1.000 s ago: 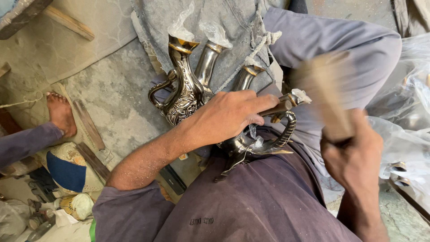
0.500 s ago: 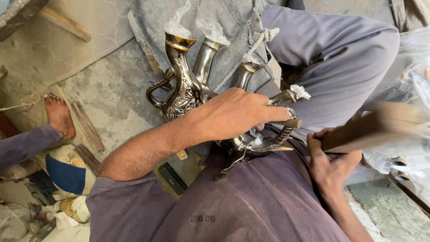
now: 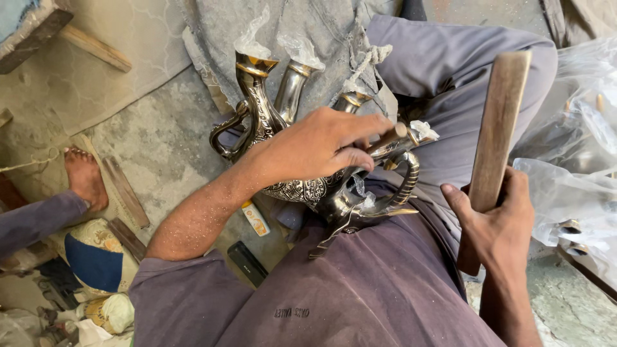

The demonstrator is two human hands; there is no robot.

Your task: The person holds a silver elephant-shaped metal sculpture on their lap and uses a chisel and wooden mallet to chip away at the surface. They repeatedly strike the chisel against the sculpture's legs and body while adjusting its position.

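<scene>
Head view, looking down over a purple shirt (image 3: 360, 289) and grey trousers (image 3: 463, 58) of a seated person.

Left hand (image 3: 315, 144) laid over an ornate silver-coloured metal jug with engraved body and curved handle (image 3: 308, 189), resting in the lap against the right thigh. Fingers (image 3: 353, 157) curled and pressed together, closed around a short pale wooden peg (image 3: 389, 136) set against the jug's upper part; thumb hidden beneath the hand. Crumpled clear plastic scraps (image 3: 425, 130) clinging just beside the peg.

Right hand (image 3: 498, 222) raised to the right of the lap, fingers wrapped tight round the lower end of a flat brown wooden bat-shaped mallet (image 3: 498, 128), held upright and slightly tilted, well apart from the jug.

Behind the held jug, standing on the concrete floor (image 3: 154, 135) against a grey cloth (image 3: 321, 32): a tall silver jug with gold-rimmed flared mouth and looped handle (image 3: 254, 106), touching a second slim silver neck (image 3: 292, 90), with a third gold-rimmed mouth (image 3: 352, 101) just beside the left hand. Bits of clear plastic at their tops.

To the right, clear plastic bags (image 3: 578, 148) heaped near the right hand.

At the left edge, another person's bare foot (image 3: 83, 177) on the floor, a purple-grey trouser leg (image 3: 35, 218) below it, near some wooden slats (image 3: 122, 193). Small black rectangular object (image 3: 247, 262) on the floor by the left elbow.
</scene>
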